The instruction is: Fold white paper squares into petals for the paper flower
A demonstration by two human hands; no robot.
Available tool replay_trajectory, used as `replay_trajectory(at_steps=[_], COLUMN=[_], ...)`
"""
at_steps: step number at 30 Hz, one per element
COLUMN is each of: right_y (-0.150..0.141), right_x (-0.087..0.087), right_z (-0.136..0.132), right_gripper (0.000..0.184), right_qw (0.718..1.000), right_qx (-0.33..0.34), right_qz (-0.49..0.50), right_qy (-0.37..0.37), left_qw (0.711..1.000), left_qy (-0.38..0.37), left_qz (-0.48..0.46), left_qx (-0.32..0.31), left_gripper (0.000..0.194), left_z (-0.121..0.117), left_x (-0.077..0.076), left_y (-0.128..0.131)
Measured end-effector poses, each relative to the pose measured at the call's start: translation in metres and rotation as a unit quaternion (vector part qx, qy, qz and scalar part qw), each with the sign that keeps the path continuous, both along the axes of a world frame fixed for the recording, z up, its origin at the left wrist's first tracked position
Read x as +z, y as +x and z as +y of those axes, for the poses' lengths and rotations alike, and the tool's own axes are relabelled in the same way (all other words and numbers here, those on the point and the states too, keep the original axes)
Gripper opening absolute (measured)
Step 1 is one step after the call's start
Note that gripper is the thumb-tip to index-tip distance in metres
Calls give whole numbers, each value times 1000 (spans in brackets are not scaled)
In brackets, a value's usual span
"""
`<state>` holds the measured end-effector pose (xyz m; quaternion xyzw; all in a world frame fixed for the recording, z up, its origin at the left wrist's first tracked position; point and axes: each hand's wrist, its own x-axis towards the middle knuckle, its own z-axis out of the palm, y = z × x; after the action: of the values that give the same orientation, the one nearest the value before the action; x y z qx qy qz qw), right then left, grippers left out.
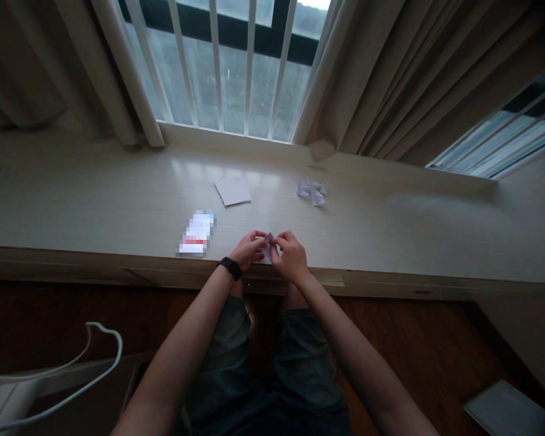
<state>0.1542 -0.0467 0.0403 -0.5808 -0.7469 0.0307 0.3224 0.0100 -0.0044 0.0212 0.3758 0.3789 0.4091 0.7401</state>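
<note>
Between my two hands, near the front edge of the pale countertop [390,224], is a small folded piece of white paper [268,247]. My left hand [249,249], with a black band on its wrist, grips the paper from the left. From the right, my right hand [289,253] pinches it with bent fingers. Part of the paper is hidden behind the fingers. Beyond my hands lies a stack of square white paper [233,191]. Several folded paper pieces [312,191] lie in a small cluster to its right.
A phone-shaped thing with a bright, pixelated face [198,233] lies left of my hands. Behind the countertop are a barred window [231,79] and beige curtains [381,72]. A white cable [113,339] loops at the lower left. A flat grey object [511,409] is on the wooden floor.
</note>
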Motion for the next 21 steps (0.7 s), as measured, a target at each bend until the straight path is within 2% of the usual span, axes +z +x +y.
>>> replay_trajectory(at_steps=[4, 13, 21], right_y=[4, 7, 9], right_x=[2, -9, -14], right_z=[-1, -2, 3], right_gripper=[19, 24, 20], right_qw=[999, 997, 994], right_qx=[24, 58, 90], right_qz=[13, 47, 49], right_qy=[-28, -35, -34], left_qw=[999, 997, 995], left_qy=[1, -34, -45], left_qz=[42, -37, -40], left_qx=[6, -66, -75], left_gripper=[24, 17, 11], left_z=[-1, 2, 3], left_x=[3, 1, -6], left_y=[-1, -8, -5])
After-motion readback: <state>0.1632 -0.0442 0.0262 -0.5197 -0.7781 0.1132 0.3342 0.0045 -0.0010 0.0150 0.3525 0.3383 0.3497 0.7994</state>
